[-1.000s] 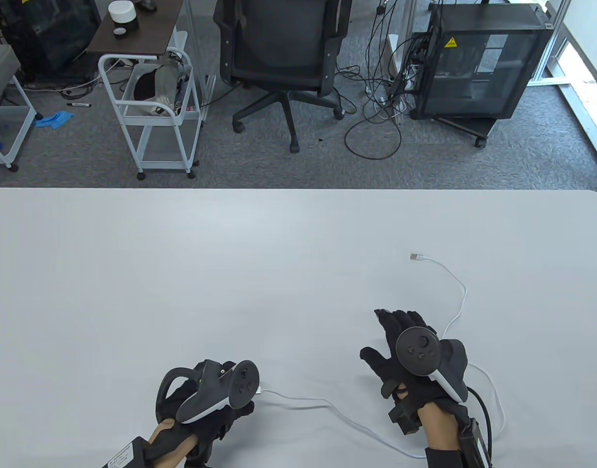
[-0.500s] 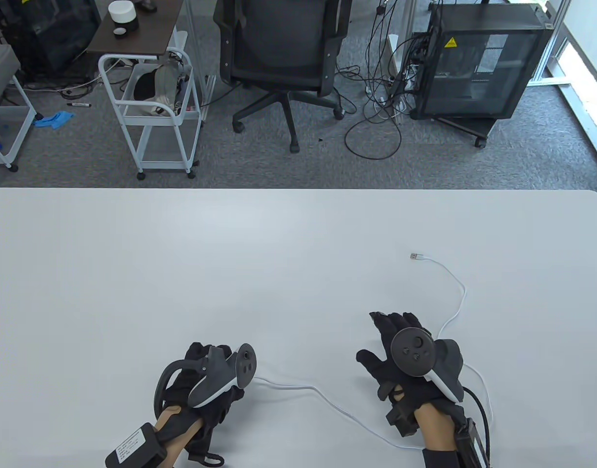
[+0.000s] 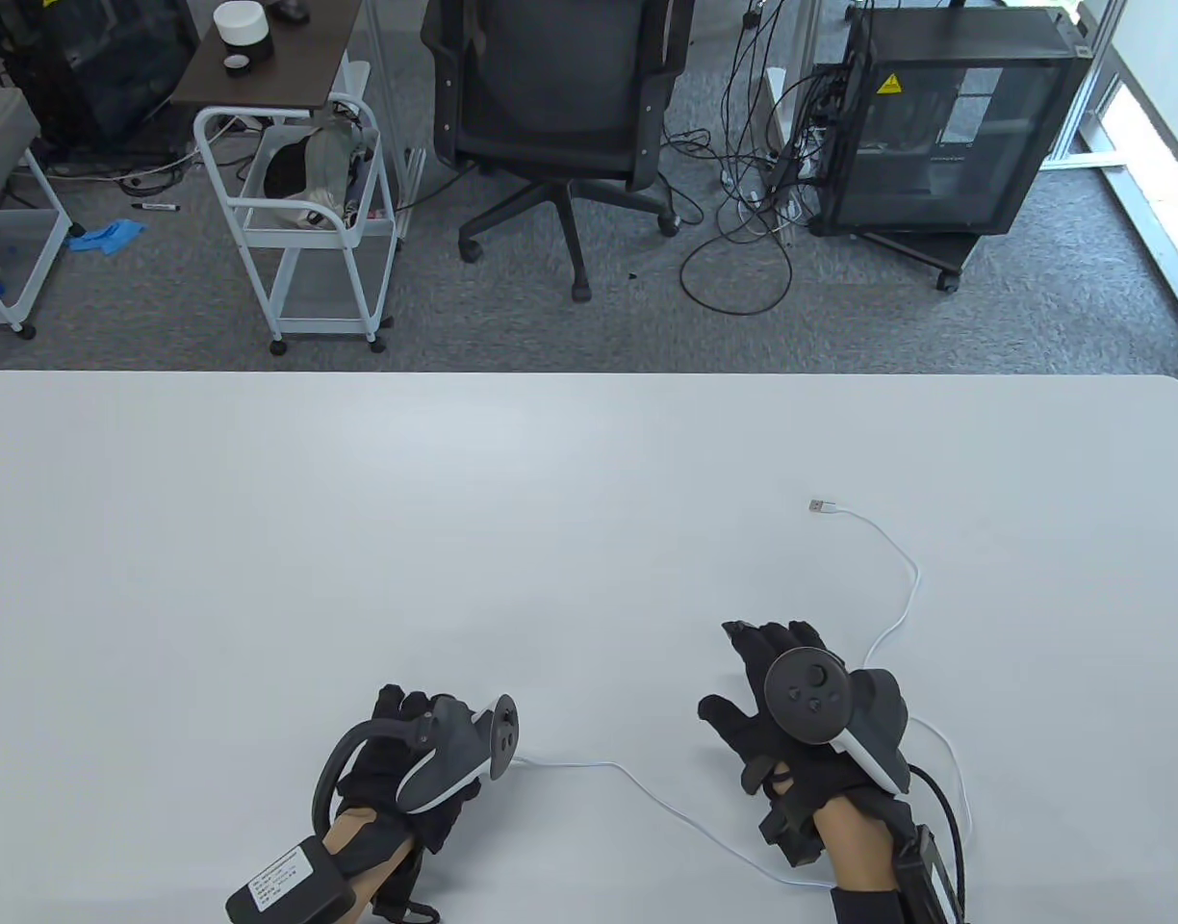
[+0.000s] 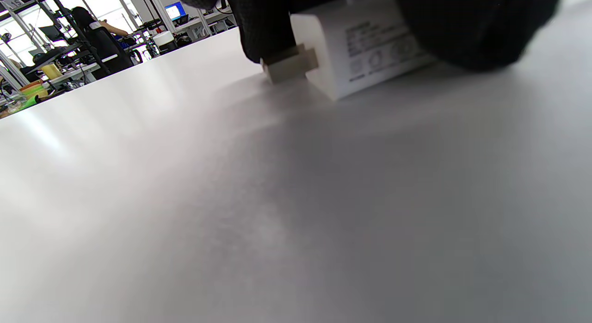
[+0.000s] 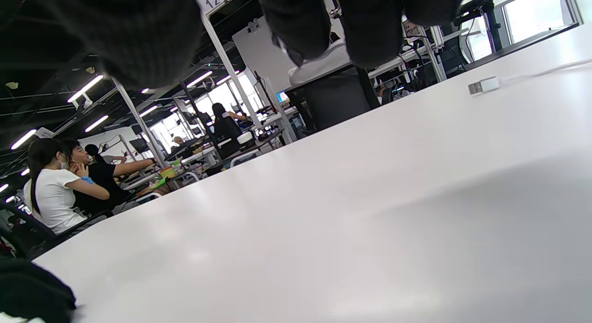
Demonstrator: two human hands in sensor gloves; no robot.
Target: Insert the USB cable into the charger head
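Our left hand (image 3: 411,765) has its grip wrapped around the white charger head (image 4: 365,54), low near the desk (image 3: 358,539). The right hand (image 3: 791,712) lies flat, fingers spread, holding nothing. The USB cable (image 3: 666,804) runs between both hands, its free plug (image 3: 819,506) lying farther out.

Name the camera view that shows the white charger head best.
The left wrist view: the white boxy charger head fills the top, printed side and prongs visible, held by the left hand. In the table view that hand hides it. The right wrist view lacks it.
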